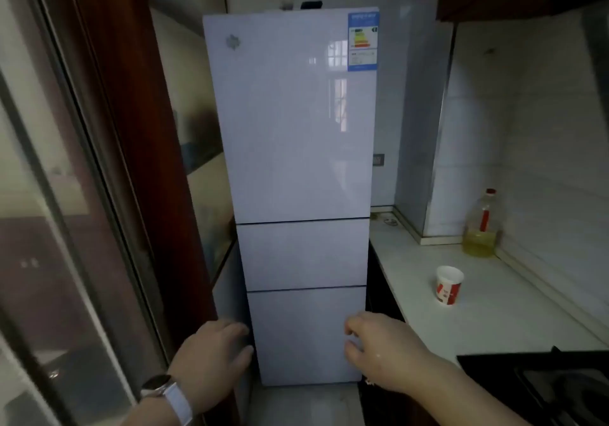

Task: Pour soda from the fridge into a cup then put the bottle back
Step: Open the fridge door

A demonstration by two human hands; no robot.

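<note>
A tall pale three-door fridge [296,135] stands straight ahead, with all its doors closed. A red and white paper cup [448,284] stands upright on the white counter [494,310] to the right. No soda bottle is in sight. My left hand [214,356], with a watch on its wrist, hovers low in front of the fridge's left edge, fingers loosely curled and holding nothing. My right hand [379,350] hovers in front of the bottom door's right side, fingers relaxed and holding nothing.
A bottle of yellow oil [481,228] with a red cap stands at the back of the counter by the tiled wall. A black gas stove [543,386] fills the near right. A dark wooden door frame [131,162] and a glass panel line the left.
</note>
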